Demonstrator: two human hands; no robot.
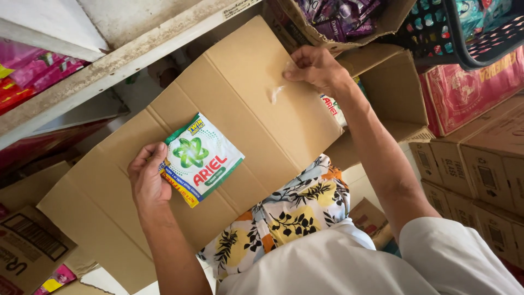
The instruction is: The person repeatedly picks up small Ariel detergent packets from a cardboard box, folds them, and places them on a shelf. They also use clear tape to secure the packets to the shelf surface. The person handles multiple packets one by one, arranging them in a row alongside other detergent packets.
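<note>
The left hand holds a small stack of flat sachets; the top sachet is white and green with a green star-like sign and red letters, and under it a yellow and red edge of another one shows. The fingers are curled around the left edge of the stack and the thumb seems to lie on its lower side, so the hand is closed on it; the sachets stick out to the right of the palm, tilted, and they lie flat against a big brown cardboard flap.

The right hand is higher and to the right, well apart from the sachets; it presses on the upper edge of the same flap, with fingers bent and fingertips on the cardboard near a piece of clear tape; it grips only the flap. Just under this wrist, inside the open carton, a part of one more white sachet shows.

Around: a dirty white shelf at the upper left, pink packets under it, a box of purple sachets above, a dark plastic basket at the upper right, and closed brown cartons at the right; the person wears a white sleeve and cloth with a flower pattern.
</note>
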